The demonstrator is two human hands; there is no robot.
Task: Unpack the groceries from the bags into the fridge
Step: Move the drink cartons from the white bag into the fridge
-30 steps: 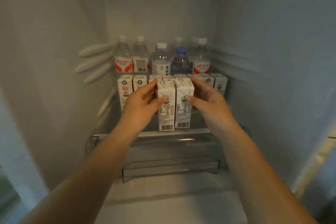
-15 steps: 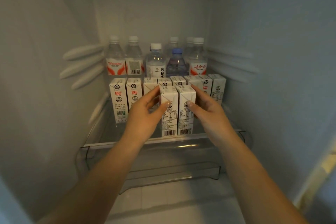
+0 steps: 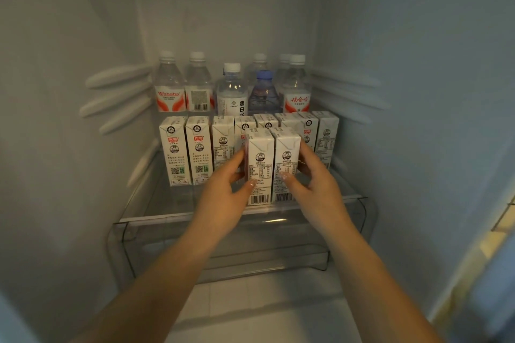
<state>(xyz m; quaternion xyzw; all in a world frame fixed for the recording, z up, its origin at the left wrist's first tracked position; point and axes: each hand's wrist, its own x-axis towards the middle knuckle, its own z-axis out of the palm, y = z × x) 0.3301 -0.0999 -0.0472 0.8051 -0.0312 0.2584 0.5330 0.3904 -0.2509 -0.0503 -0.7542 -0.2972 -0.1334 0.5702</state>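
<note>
While the left hand [image 3: 223, 189] clasped the left milk carton [image 3: 259, 167] and the right hand [image 3: 315, 184] its twin [image 3: 285, 167], both cartons stood upright, long axes vertical, near the glass shelf's [image 3: 167, 203] front edge, with the carton row [image 3: 195, 150] at 12 o'clock.

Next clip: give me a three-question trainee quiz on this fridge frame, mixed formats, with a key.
1. True or false: the left hand and right hand each grip one of the two front cartons.
2. What stands at the back of the glass shelf? A. cans B. water bottles C. jars
3. Fill in: among the bottles, one has a ____ cap; the others' are white.

Key: 1. true; 2. B; 3. blue
</note>
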